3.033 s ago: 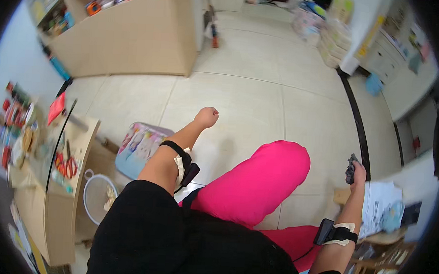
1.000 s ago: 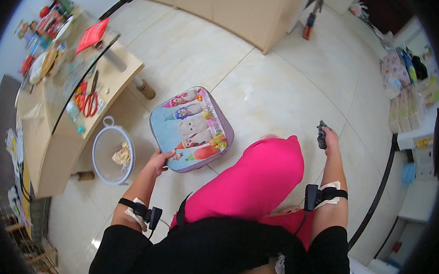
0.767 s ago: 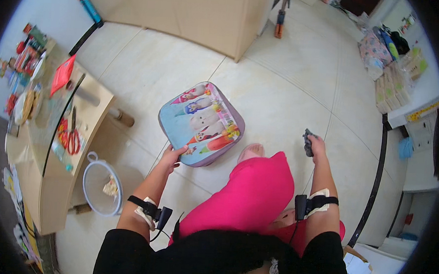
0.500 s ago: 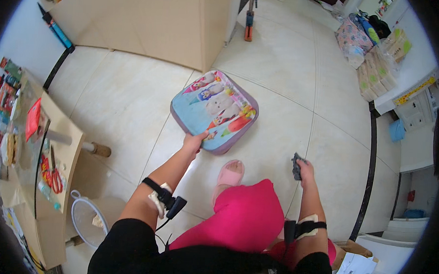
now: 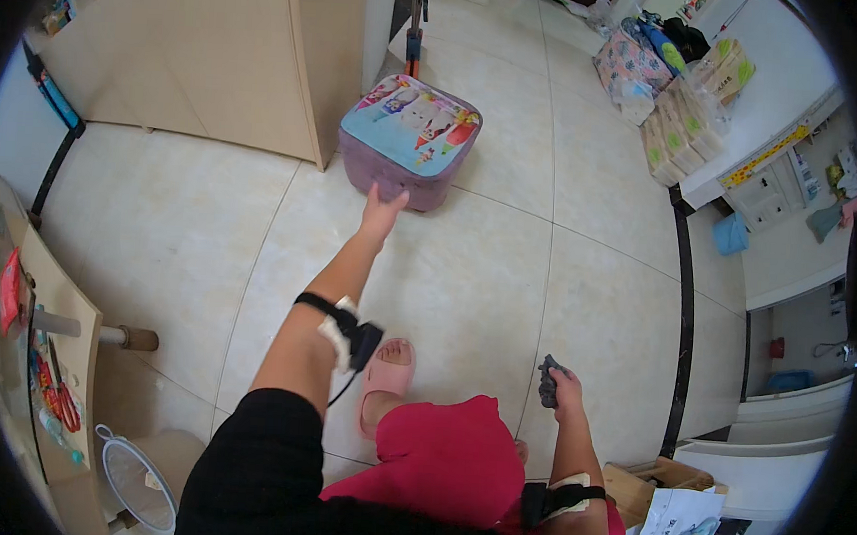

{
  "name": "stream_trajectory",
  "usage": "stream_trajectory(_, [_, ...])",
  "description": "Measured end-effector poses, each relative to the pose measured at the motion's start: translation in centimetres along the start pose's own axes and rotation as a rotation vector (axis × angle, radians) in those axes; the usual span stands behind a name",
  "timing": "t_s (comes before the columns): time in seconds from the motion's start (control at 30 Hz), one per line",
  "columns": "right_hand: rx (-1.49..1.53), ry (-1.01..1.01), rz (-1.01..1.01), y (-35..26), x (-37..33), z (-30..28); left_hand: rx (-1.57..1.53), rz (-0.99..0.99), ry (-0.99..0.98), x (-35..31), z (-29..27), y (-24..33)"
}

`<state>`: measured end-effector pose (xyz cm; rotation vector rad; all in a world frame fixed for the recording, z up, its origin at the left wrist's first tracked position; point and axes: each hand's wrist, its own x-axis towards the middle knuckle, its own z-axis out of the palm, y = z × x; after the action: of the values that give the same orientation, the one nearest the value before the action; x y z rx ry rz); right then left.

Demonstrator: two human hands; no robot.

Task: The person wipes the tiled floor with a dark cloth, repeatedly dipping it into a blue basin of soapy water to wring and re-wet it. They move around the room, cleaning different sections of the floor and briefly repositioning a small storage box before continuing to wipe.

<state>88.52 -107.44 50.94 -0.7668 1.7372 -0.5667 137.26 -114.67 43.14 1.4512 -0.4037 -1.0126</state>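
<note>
A square padded stool (image 5: 395, 164) with purple sides and a colourful cartoon-printed top stands on the floor near the cabinet's corner. My left hand (image 5: 383, 217) reaches out to its near side, fingers apart and thumb off to the right, the fingertips meeting the lower purple side. It does not wrap round anything. In my right hand (image 5: 568, 396), held low over the floor to the right of my knee, is a crumpled dark grey cloth (image 5: 547, 382). My fingers close round one end of it.
A beige cabinet (image 5: 196, 71) borders the stool at the far left. To my left are a cluttered glass-topped table (image 5: 68, 297) and a waste bin (image 5: 146, 476). Packs of tissue paper (image 5: 683, 131) lie by the right wall; a cardboard box (image 5: 635, 487) sits at the lower right.
The stool has moved away from me, toward the cabinet corner, with my left arm stretching after it. My left hand has gone from its top edge to its side. The cloth stays in my right hand.
</note>
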Motion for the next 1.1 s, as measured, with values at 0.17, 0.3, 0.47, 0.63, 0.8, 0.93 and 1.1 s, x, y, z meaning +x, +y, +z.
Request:
stream_trajectory(0.17, [0.062, -0.074, -0.051, -0.4, -1.2, 0.0, 0.418, -0.213, -0.392, -13.3, -13.8, -7.6])
stream_trajectory(0.3, [0.074, -0.088, -0.113, -1.2, -1.9, 0.7, 0.505, -0.62, -0.649, -32.0, -26.4, -14.8])
stream_trajectory(0.47, [0.209, -0.229, -0.061, -2.4, -2.2, 2.9, 0.687, -0.865, -0.844, -54.8, -35.2, -18.7])
stream_trajectory(0.63, [0.179, -0.339, -0.057, -4.1, -4.4, 5.5, 0.652, -0.778, -0.666, -66.8, -34.8, -19.1])
stream_trajectory(0.8, [0.117, -0.364, -0.132, -6.1, -3.9, 8.1, 0.592, -0.785, -0.61, -69.6, -32.5, -18.0])
stream_trajectory(0.93, [-0.035, -0.363, -0.17, -5.7, -0.7, 10.9, 0.589, -0.823, -0.558, -68.4, -32.0, -16.1])
stream_trajectory(1.1, [-0.184, -0.445, -0.121, -4.9, 3.6, 16.9, 0.652, -0.911, -0.494, -64.9, -30.8, -13.5])
